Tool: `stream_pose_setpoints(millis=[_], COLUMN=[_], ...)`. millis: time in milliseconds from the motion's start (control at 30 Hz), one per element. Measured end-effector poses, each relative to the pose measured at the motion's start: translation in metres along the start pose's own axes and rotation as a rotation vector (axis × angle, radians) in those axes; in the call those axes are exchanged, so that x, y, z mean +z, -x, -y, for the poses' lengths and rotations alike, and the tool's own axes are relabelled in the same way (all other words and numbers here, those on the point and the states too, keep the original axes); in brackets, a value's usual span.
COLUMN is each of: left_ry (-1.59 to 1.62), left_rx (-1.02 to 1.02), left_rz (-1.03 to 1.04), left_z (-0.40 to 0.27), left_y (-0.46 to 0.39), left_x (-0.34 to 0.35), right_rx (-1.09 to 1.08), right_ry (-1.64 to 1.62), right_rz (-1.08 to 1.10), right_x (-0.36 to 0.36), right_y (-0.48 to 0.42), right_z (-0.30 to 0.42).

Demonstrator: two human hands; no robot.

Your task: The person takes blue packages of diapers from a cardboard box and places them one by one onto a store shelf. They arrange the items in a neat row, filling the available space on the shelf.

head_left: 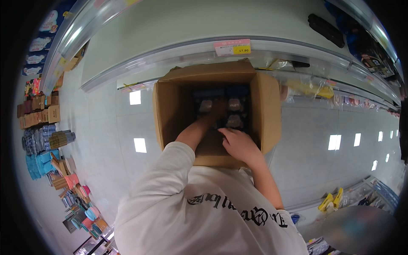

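Note:
An open cardboard box [271, 111] stands before me, its flaps spread outward. Deep inside lie several dark blue packs [235, 121] with pale printed labels, in shadow. My left hand [219, 107] reaches down among the packs. It is too dark there to tell whether its fingers grip one. My right hand [240, 145] hovers over the near right part of the box opening, nearer to me than the packs. Its fingers are slightly bent, with the thumb apart and nothing visible between them.
Beyond the box runs a pale shelf [191, 28] with a clear edge strip and a price tag [232, 47]. Blue packs [40, 44] stand on a shelf at upper left. Assorted goods [79, 204] line the left side. Yellow clips [331, 200] show at lower right, beside a blurred patch.

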State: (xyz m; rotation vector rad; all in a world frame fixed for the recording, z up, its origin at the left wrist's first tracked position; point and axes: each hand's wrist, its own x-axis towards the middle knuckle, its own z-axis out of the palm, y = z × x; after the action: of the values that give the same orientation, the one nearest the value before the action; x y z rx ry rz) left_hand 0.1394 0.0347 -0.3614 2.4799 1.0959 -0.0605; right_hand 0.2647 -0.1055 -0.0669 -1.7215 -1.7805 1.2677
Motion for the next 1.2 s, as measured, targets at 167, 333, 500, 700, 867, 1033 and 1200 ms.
stream_pose_setpoints(millis=[167, 333, 500, 700, 867, 1033, 1200], left_ry=[0.556, 0.482, 0.007, -0.187, -0.25, 0.008, 0.497], left_rx=[-0.534, -0.459, -0.187, -0.019, 0.077, 0.54, 0.457], left_rz=[-0.113, -0.162, -0.141, -0.093, -0.31, -1.263, -1.277], left_z=[-0.044, -0.04, -0.034, -0.105, -0.168, -0.17, -0.171], left_y=[-0.019, -0.024, -0.021, 0.047, 0.132, 0.155, 0.137], left_x=[-0.016, -0.044, -0.105, -0.299, -0.4, -0.472, -0.545], right_rx=[0.001, -0.066, -0.262, -0.284, -0.4, -0.599, -0.808], right_ry=[-0.032, -0.002, -0.027, 0.137, 0.406, -0.047, -0.469], right_rz=[0.033, -0.011, -0.256, -0.808, -0.796, -1.06, -1.203], right_x=[-0.002, -0.005, -0.013, -0.067, -0.101, -0.155, -0.229], right_y=[0.0, -0.001, -0.002, 0.013, 0.013, 0.033, 0.0], right_z=[0.003, 0.001, 0.017, 0.069, 0.092, 0.14, 0.197])
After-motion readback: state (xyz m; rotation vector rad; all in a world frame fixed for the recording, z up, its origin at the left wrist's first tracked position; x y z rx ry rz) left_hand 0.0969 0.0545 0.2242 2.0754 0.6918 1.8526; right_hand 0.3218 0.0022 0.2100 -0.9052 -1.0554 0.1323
